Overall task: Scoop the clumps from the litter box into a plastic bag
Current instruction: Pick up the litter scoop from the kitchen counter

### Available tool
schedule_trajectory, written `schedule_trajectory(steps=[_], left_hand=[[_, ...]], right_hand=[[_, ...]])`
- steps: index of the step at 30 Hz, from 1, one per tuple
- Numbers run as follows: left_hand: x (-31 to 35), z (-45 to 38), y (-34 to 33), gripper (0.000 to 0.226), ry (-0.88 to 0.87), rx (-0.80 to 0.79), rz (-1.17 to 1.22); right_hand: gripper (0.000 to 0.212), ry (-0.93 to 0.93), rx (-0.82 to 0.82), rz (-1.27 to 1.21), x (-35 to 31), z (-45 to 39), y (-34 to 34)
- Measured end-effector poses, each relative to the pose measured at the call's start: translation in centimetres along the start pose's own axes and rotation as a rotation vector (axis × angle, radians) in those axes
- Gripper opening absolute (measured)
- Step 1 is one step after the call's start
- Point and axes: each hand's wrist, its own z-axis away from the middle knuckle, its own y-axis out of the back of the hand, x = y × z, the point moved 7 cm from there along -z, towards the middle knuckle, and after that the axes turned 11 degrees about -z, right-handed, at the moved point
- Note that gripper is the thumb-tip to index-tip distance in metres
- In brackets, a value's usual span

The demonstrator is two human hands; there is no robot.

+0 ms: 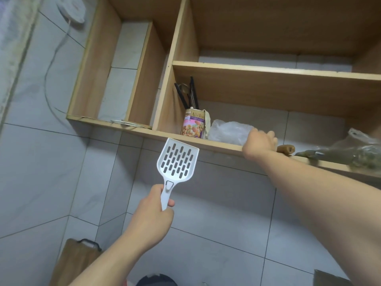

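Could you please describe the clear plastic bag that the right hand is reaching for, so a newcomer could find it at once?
Start at the wooden wall shelf and go to its lower right compartment. Just right of the printed nut tin holding dark utensils lies the plastic bag, with the right hand at its right edge. It is the only crumpled, whitish-clear thing there.

One slotted scoop (177, 162), one nut can (192, 124), two hands (153, 209) (260, 142), two clear plastic bags (228, 131) (354, 151).
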Motion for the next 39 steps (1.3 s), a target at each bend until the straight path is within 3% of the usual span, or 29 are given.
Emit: schedule_trajectory(steps=[3, 8, 12, 17, 21, 30, 39], left_hand=[[0.0, 0.1, -0.3, 0.038, 0.004, 0.000, 0.016], [1.0, 0.9, -1.3, 0.040, -0.001, -0.005, 0.034], [2.5, 2.2, -2.0, 0.038, -0.006, 0.004, 0.073], [4.5, 5.0, -2.4, 0.036, -0.016, 0.020, 0.102], [6.5, 8.3, -2.7, 0.035, -0.013, 0.041, 0.092], [10.2, 19.1, -6.7, 0.032, 0.124, 0.070, 0.229], [12.1, 32.5, -13.5, 0.030, 0.305, -0.052, 0.223]], right_hand=[[0.008, 0.085, 0.112, 0.030, -0.1, 0.9, 1.2], [0.013, 0.198, 0.277, -0.042, 0.3, 3.5, 3.3], [0.014, 0.293, 0.304, -0.104, 0.7, 6.5, 4.7], [0.026, 0.375, 0.249, -0.190, 2.3, 11.5, 5.9], [0.022, 0.381, 0.186, -0.266, 4.8, 15.5, 6.8], [0.030, 0.360, 0.020, -0.450, 14.3, 27.1, 9.8], [0.041, 0.388, -0.219, -0.581, 25.2, 40.8, 11.1]])
